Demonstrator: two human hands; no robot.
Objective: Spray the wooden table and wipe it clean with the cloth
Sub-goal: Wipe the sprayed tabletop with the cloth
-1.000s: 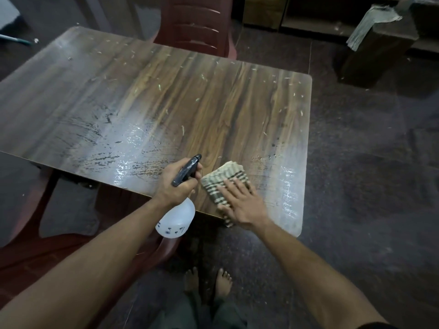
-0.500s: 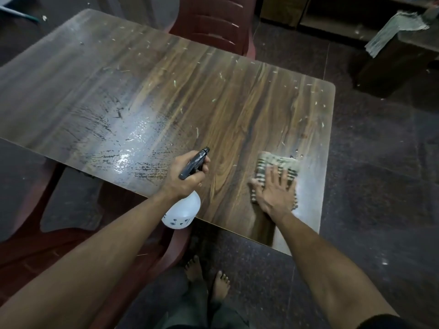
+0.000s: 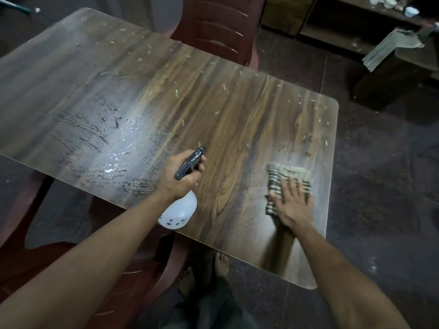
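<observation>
Though half-hidden, cloth (image 3: 288, 180) under right hand (image 3: 293, 206).

- Left hand (image 3: 179, 176), arm outstretched, fingers curled round the spray bottle's neck.
- Right hand (image 3: 291, 205), right of it, fingers straight, palm pressing down flat.

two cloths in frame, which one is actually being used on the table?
The striped cloth near the table's right edge, flat under the right hand. The other, a grey cloth, hangs over dark furniture at upper right, untouched.
</observation>
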